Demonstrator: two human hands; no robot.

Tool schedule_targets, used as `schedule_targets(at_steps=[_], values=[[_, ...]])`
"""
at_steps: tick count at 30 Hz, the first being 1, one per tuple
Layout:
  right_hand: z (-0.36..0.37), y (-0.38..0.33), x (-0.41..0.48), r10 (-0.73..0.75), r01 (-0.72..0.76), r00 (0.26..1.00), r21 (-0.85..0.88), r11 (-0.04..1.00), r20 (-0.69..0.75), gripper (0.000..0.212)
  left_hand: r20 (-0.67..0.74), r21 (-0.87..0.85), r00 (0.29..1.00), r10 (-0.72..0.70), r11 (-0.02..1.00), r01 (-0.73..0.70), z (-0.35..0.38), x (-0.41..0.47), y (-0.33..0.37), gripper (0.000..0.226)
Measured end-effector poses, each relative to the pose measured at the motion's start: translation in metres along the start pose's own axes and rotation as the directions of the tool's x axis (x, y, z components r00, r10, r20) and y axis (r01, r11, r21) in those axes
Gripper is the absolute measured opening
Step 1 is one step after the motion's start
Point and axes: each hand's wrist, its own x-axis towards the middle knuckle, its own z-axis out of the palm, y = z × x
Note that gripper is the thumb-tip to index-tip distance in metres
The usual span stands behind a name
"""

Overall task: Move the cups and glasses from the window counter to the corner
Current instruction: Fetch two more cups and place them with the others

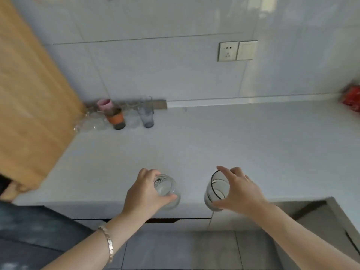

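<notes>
Glass (165, 189) in left grip (145, 191), tumbler (215, 191) in right grip (238, 191)

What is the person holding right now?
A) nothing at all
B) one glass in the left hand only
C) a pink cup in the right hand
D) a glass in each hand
D: the left hand wraps a clear glass, and the right hand holds a dark-rimmed glass, both near the counter edge.

Red packet (352, 100) blurred, cut off at edge.
</notes>
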Motion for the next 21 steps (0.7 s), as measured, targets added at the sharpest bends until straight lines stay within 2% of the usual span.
schedule_targets(at_steps=[7, 14, 21], values=[[0.026, -0.129, 0.100, -0.152, 0.157, 0.982, -0.037, 0.987, 0.113, 0.095, -0.120, 0.035, 0.960, -0.254, 0.965, 0.259, -0.081, 0.059, -0.113, 0.061], [0.055, -0.203, 0.204, -0.256, 0.267, 0.953, -0.049, 0.963, 0.160, 0.098, -0.211, -0.044, 0.873, -0.439, 0.897, 0.440, -0.124, 0.143, -0.192, 0.062], [0.080, -0.267, 0.299, -0.342, 0.368, 0.909, -0.072, 0.927, 0.240, 0.095, -0.262, -0.047, 0.792, -0.551, 0.827, 0.560, -0.150, 0.241, -0.255, 0.061]])
